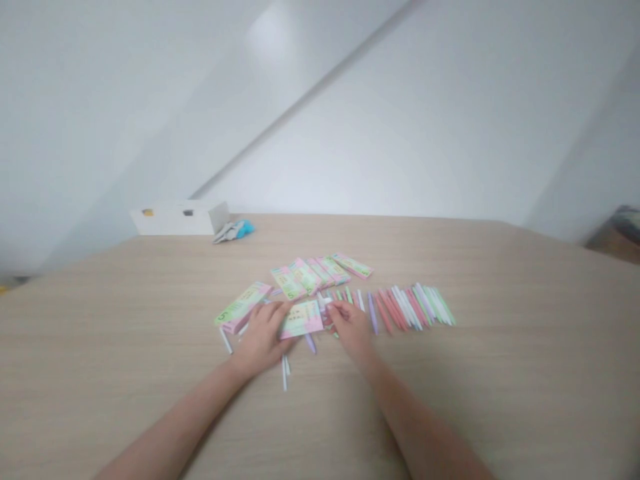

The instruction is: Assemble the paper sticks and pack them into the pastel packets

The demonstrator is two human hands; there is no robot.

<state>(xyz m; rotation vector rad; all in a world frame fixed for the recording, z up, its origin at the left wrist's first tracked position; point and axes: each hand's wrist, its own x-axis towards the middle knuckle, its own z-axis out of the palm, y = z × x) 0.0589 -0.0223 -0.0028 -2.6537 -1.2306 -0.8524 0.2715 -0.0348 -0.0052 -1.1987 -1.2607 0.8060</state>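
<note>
My left hand (263,337) is closed around the left end of a small pink and green box (303,319), which lies level above the table. At the box's right end, the fingers of my right hand (349,325) are pinched together by a whitish flap or tip; blur hides exactly what they grip. Just under the box, a purple pen (311,344) and thin white sticks (285,373) stick out. Another printed box (245,305) lies beside my left hand. Right of my right hand runs a row of red, white, green and purple pens (407,307).
Several similar flat boxes (305,275) lie fanned out behind my hands, with one box (353,265) at their right end. A white box (175,220) with two holes stands at the table's back left, next to a grey and blue crumpled item (237,230). A white wall (400,133) rises behind.
</note>
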